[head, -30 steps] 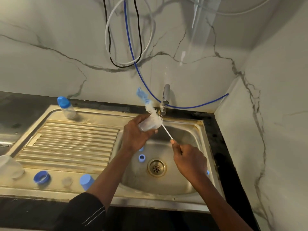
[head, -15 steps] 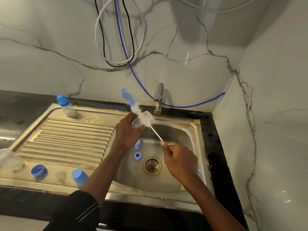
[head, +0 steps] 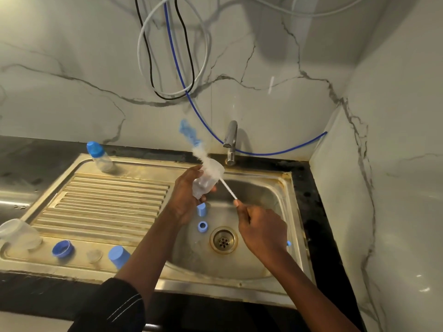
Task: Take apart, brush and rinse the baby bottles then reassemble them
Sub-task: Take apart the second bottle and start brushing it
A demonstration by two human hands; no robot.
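My left hand (head: 184, 200) grips a clear, capless baby bottle body (head: 206, 180) above the left side of the sink basin (head: 271, 195), its wide end pointing up. My right hand (head: 261, 231) pinches the thin white handle of a bottle brush (head: 227, 188). Its blurred white bristles and blue tip (head: 189, 134) stick out up and left past the bottle. A blue cap (head: 201, 209) and a blue ring (head: 202, 226) lie in the basin near the drain (head: 223, 240).
An assembled bottle with a blue top (head: 99, 155) stands at the drainboard's back left. Along its front lie a clear bottle body (head: 19, 233), a blue ring (head: 62, 248), a clear teat (head: 94, 255) and a blue cap (head: 118, 256). The tap (head: 230, 142) stands behind the basin, with hoses hanging above.
The bottle has turned more upright in my left hand. The brush is blurred and its head now reaches further up and left. My right hand keeps its hold on the handle.
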